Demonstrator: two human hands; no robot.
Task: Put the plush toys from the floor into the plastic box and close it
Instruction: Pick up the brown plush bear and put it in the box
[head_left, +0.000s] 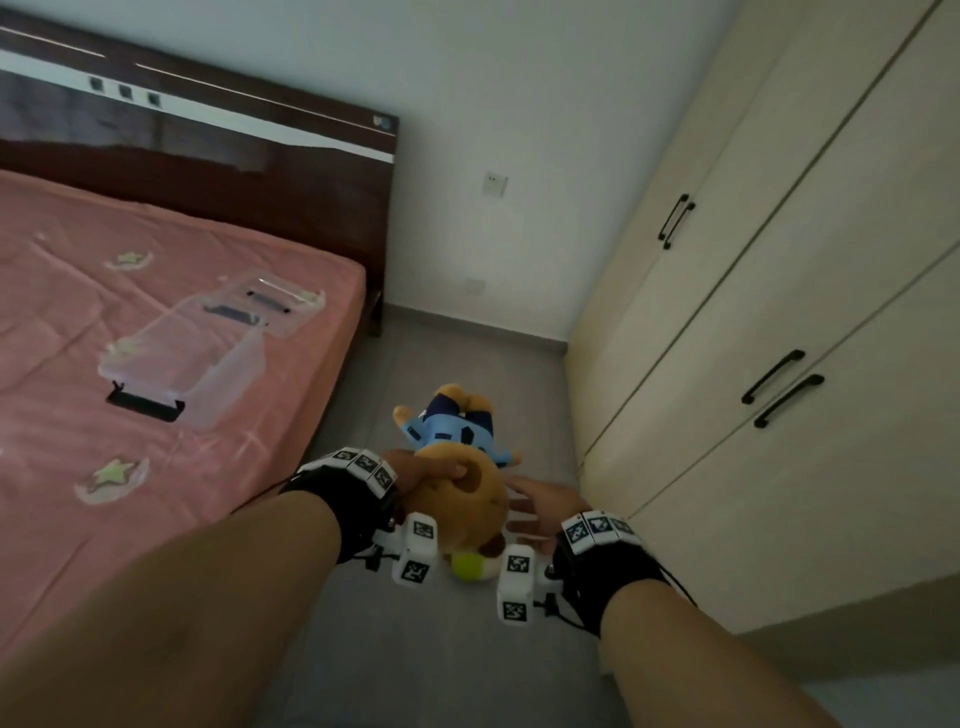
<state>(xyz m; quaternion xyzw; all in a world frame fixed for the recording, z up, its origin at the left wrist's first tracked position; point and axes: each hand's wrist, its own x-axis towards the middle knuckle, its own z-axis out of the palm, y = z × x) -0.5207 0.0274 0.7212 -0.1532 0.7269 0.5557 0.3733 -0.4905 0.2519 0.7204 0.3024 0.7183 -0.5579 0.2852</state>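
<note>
Our left hand (415, 475) gripped the head of the plush dog (457, 467), held above the floor (441, 665) between bed (156, 291) and wardrobe (779, 312). Our right hand (540, 512) lay released, fingers spread just beside the toy. The open clear plastic box (187, 364) sat on the bed, its lid (270, 304) lying behind it. A one-handed grip on the soft head could slip and drop the toy before the box. The right palm was hidden, blur obscured the toy's face, and any other toys lay out of view.
</note>
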